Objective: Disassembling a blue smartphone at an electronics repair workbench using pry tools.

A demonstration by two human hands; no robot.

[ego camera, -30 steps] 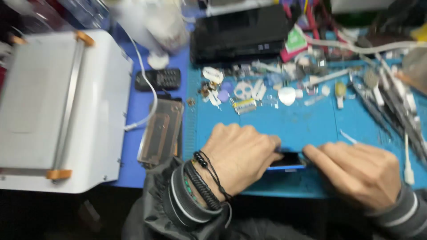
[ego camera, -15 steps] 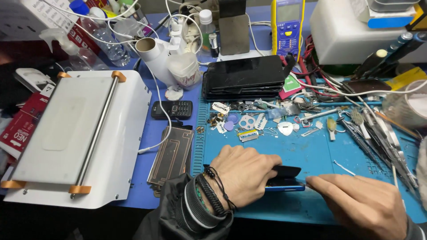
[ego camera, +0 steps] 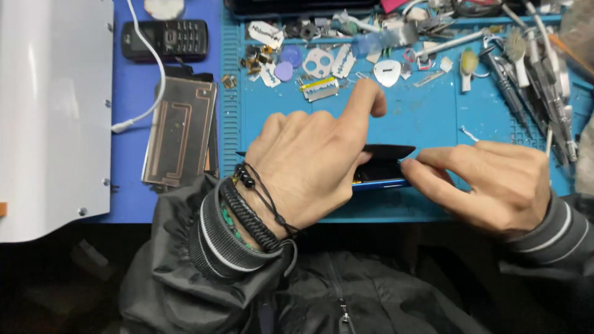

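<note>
Where the dark jacket sleeves end at the near edge of the tabletop [ego camera: 154, 207], both hands meet on a smartphone [ego camera: 387, 167] that lies flat on the blue repair mat [ego camera: 427, 124], its long axis running left to right across the person's front. The left hand [ego camera: 309, 164], with cord bracelets at the wrist, covers the phone's left and middle part and presses it down, its forefinger raised and pointing away. The right hand [ego camera: 489, 182] comes in from the right, its thumb and fingertips [ego camera: 411, 168] pinched at the phone's right end, where the black screen panel [ego camera: 390, 150] stands lifted a little from the blue-edged body below. So each hand is closed on the phone, the left over it, the right at its open end; whether a tool sits between the right fingers cannot be told.

Left of the mat, just beside the left wrist, lies a back cover with a copper coil [ego camera: 179, 133]; farther left sits a white machine housing [ego camera: 52, 111] with a white cable [ego camera: 148, 68] trailing by it. Beyond the hands the mat is strewn with small parts, a razor blade [ego camera: 320, 88] and plastic picks [ego camera: 388, 72]. To the far right lie tweezers and brushes [ego camera: 526, 68], and at the far left a black keypad phone [ego camera: 164, 39].
</note>
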